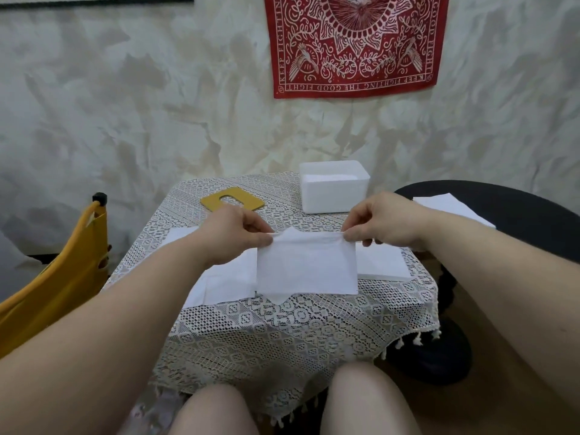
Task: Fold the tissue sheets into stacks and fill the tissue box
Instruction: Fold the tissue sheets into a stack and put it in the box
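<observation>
Lace-covered table (314, 328), tissue box (333, 196), lid (233, 200), tissue stacks (384, 266)

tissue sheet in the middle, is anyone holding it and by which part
Yes. Both hands hold the folded tissue sheet by its top edge: the left hand pinches the top left corner, the right hand the top right corner.

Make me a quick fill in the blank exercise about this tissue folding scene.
1. Both hands pinch the top edge of a folded ____ sheet.
2. The white tissue box has its lid ____.
3. The tan lid lies to the ____ of the box.

Missing words: tissue; off; left
</observation>
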`<act>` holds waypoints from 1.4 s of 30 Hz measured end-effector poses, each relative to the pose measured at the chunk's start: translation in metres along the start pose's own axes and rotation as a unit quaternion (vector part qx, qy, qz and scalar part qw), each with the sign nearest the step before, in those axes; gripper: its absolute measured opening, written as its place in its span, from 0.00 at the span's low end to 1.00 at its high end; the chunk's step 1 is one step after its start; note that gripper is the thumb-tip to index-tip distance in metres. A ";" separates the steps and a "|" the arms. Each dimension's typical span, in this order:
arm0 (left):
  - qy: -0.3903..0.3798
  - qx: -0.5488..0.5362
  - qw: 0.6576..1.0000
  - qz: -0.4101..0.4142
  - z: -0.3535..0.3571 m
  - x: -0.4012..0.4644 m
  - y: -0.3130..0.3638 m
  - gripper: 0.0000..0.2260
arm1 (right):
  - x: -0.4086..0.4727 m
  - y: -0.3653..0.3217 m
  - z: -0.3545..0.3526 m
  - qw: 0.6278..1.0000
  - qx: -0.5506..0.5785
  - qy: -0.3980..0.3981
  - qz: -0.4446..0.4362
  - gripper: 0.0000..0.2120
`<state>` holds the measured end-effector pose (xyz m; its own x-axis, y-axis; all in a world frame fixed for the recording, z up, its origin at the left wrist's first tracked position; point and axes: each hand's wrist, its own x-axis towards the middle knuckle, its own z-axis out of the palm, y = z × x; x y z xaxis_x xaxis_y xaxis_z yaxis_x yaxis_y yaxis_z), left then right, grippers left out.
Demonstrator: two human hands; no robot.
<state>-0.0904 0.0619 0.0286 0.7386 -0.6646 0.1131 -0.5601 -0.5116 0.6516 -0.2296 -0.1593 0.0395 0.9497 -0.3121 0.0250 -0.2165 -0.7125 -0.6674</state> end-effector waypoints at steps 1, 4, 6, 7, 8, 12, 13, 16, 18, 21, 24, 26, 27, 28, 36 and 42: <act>-0.009 0.030 1.000 0.000 0.007 0.005 0.001 0.02 | 0.001 0.005 0.002 1.000 -0.017 -0.002 0.010 0.04; -0.003 0.113 0.993 0.013 0.031 0.023 0.009 0.04 | 0.003 0.019 0.005 0.998 -0.045 0.018 0.029 0.05; 0.077 0.101 0.991 0.031 0.042 0.039 0.022 0.02 | 0.007 0.023 -0.006 0.992 -0.094 0.085 0.014 0.04; 0.130 0.070 0.988 0.041 0.046 0.045 0.031 0.02 | 0.008 0.024 -0.015 0.983 -0.121 0.138 0.001 0.04; 0.177 0.040 0.982 0.055 0.050 0.051 0.040 0.02 | 0.008 0.026 -0.023 0.971 -0.138 0.195 -0.013 0.04; 0.192 0.018 0.975 0.114 0.084 0.058 0.048 0.05 | 0.000 0.064 -0.022 0.926 -0.148 0.332 -0.101 0.04; 0.165 0.034 0.979 0.115 0.097 0.054 0.042 0.06 | -0.004 0.080 -0.012 0.928 -0.154 0.323 -0.105 0.05; 0.096 0.095 0.983 0.124 0.132 0.040 0.017 0.07 | -0.017 0.123 0.021 0.945 -0.180 0.253 -0.101 0.04; 0.071 0.129 0.980 0.135 0.144 0.035 0.008 0.09 | -0.022 0.136 0.032 0.948 -0.191 0.230 -0.109 0.03; 0.063 0.153 0.975 0.150 0.150 0.031 0.004 0.10 | -0.026 0.142 0.035 0.946 -0.191 0.230 -0.121 0.03; 0.066 0.158 0.971 0.168 0.153 0.027 0.003 0.10 | -0.030 0.142 0.036 0.945 -0.180 0.244 -0.121 0.05; 0.062 0.158 0.971 0.169 0.154 0.025 0.001 0.09 | -0.032 0.143 0.038 0.944 -0.180 0.245 -0.127 0.05; 0.062 0.156 0.971 0.167 0.155 0.024 -0.001 0.09 | -0.033 0.145 0.039 0.945 -0.180 0.242 -0.128 0.04; 0.064 0.153 0.972 0.167 0.156 0.023 -0.002 0.09 | -0.034 0.146 0.040 0.946 -0.178 0.239 -0.124 0.03; 0.067 0.143 0.978 0.140 0.158 0.023 -0.007 0.11 | -0.039 0.148 0.047 0.955 -0.154 0.237 -0.087 0.03; 0.088 0.188 0.976 0.069 0.157 0.023 -0.005 0.22 | -0.038 0.135 0.048 0.966 -0.119 0.219 0.068 0.25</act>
<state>-0.1290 -0.0362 -0.0897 0.6805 -0.6551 0.3283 -0.7328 -0.6089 0.3037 -0.2844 -0.2136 -0.0875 0.7338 -0.6112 0.2965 -0.4270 -0.7545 -0.4984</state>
